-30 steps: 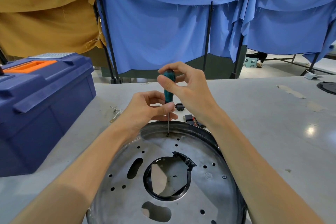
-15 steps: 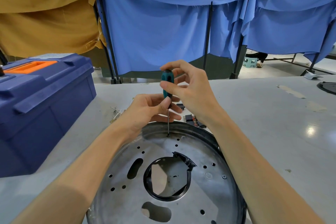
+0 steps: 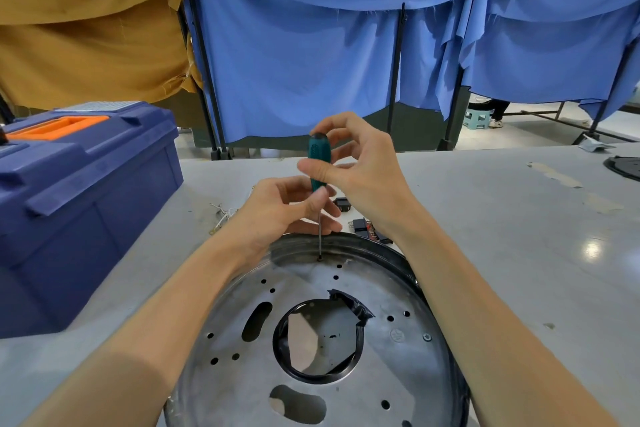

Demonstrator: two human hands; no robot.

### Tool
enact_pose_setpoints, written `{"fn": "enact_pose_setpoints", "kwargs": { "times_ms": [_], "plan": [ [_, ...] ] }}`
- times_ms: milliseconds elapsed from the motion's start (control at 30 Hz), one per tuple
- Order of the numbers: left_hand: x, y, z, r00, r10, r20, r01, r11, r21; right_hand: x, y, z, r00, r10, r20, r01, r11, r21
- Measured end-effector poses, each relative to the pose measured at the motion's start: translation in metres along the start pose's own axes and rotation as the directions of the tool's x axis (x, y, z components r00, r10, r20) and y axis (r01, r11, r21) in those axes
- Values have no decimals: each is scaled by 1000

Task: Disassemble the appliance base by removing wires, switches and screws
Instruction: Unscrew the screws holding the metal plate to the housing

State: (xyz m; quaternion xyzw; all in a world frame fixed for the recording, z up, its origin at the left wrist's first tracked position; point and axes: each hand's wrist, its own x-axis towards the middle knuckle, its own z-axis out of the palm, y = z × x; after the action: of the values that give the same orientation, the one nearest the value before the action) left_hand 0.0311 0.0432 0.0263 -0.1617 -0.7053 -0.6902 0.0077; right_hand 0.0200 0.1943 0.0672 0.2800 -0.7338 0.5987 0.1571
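Appliance base (image 3: 398,374) on the counter (image 3: 502,236): right hand (image 3: 367,180) pinches the upright screwdriver (image 3: 319,163) by its handle, left hand (image 3: 277,215) pinches its shaft, tip on a far-rim screw (image 3: 320,258); toolbox (image 3: 86,201) at left, black parts (image 3: 363,227) partly hidden behind the right wrist.

The appliance base (image 3: 398,308) is silvery metal, matt and scuffed; the ring (image 3: 313,378) lining its central hole looks like glossy black plastic. The screwdriver (image 3: 319,152) has a teal plastic handle and a thin bright metal shaft. At the left, the toolbox (image 3: 86,198) is matt blue plastic with an orange top grip. The grey table (image 3: 519,253) is smooth, faintly shiny at the right. Far behind hang a creased blue cloth (image 3: 294,62) and a mustard cloth (image 3: 86,28).
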Motion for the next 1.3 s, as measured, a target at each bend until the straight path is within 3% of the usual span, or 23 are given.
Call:
{"fn": "enact_pose_setpoints", "kwargs": {
  "times_ms": [200, 400, 533, 700, 900, 1033, 1200, 1300],
  "plan": [
    [1, -1, -2, 1000, -16, -18, 15, 1000, -14, 2, 0, -2, 1000, 17, -2, -17, 995, 98],
    [1, 0, -2, 1000, 0, -21, -1, 1000, -25, 1, 2, -1, 999, -29, -22, 28, 999, -28],
    [1, -2, -3, 1000, -11, -24, 11, 1000, -22, 3, 2, -3, 999, 32, -1, -32, 993, 111],
    [1, 0, -3, 997, 5, -73, -5, 1000, -2, 0, 1, 0, 1000, -24, 5, 24, 1000, -20],
    [1, 0, -1, 999, -2, -40, 2, 1000, -10, 1, -1, -1, 1000, 4, -8, -3, 995, 99],
    [2, 1, -1, 997, 4, -78, -3, 1000, 4, -1, 0, 0, 1000, -23, 13, 24, 999, -33],
    [1, 0, -1, 999, -4, -53, 5, 1000, 23, 2, 1, -2, 1000, 18, -11, -17, 997, 79],
    [1, 0, -1, 995, 17, -98, -15, 1000, 20, 1, 1, 0, 1000, -11, 12, 11, 1000, 3]
  ]
}}
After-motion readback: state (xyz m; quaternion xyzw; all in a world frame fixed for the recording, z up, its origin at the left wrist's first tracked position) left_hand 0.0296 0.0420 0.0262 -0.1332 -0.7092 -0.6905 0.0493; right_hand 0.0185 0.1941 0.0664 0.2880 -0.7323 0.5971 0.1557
